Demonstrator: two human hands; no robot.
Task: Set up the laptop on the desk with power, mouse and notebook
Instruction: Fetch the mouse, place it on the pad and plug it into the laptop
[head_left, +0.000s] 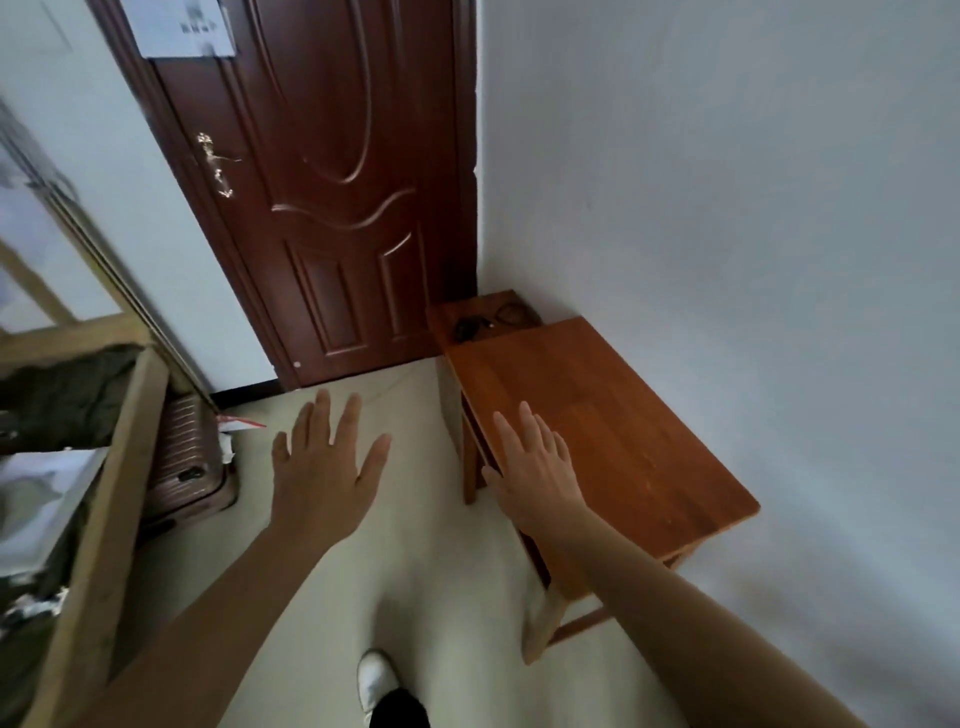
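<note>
Both hands, left (324, 467) and right (535, 470), were flat with fingers spread, holding nothing, near the smooth wooden desk (623, 441) at right; a dark panelled door (332, 197) stood above.

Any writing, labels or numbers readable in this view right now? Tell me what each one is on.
Paper sheet on the door: dark printed marks near its middle, too blurred to read.
Desk: no text visible.
Suitcase: no label or brand can be made out.
Nothing else bears readable text.
</note>
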